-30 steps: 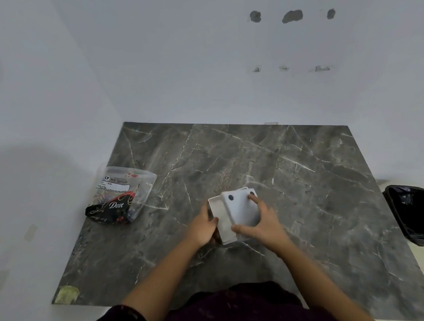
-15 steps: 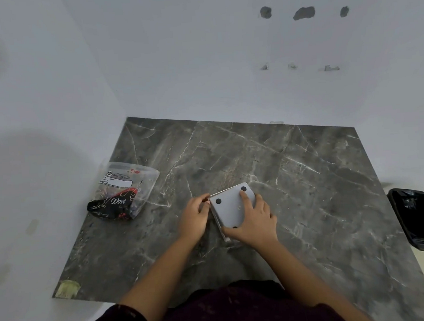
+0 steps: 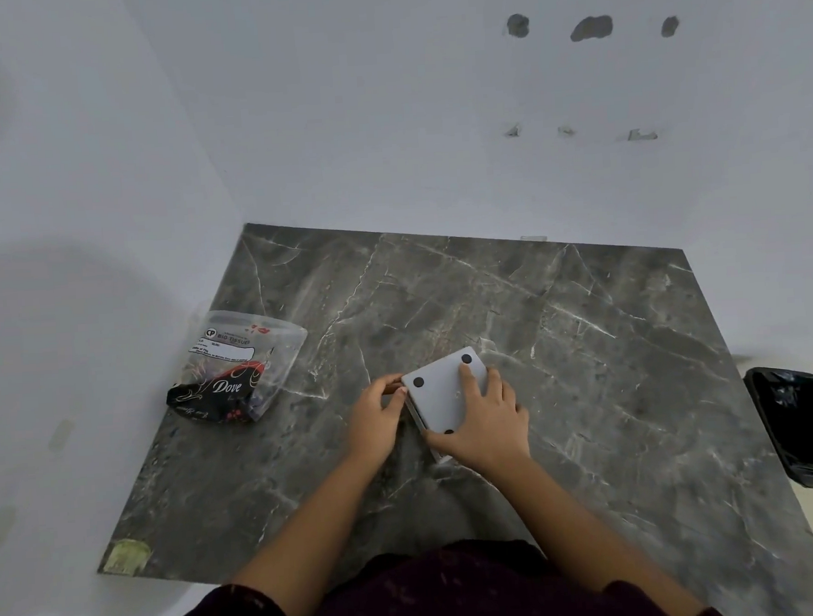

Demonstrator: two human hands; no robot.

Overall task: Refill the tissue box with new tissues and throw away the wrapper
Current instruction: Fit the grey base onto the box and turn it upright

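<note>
A white square tissue box (image 3: 441,393) lies upside down on the dark marble table (image 3: 589,368), its flat bottom panel with black round feet facing up. My right hand (image 3: 485,419) lies flat on that panel, fingers spread, thumb at the near corner. My left hand (image 3: 378,416) grips the box's left edge with its fingertips. The clear plastic tissue wrapper (image 3: 237,365), printed with black and red graphics, lies crumpled at the table's left side, apart from both hands.
A black bin (image 3: 802,426) lined with a black bag stands on the floor past the table's right edge. White walls close the table on the left and far sides. A yellowish patch (image 3: 124,556) marks the near left corner.
The bottom panel, tilted up off the box a second ago, now lies flat on it. My right hand has gone from holding the panel to pressing on it. The left hand stays at the left edge.
</note>
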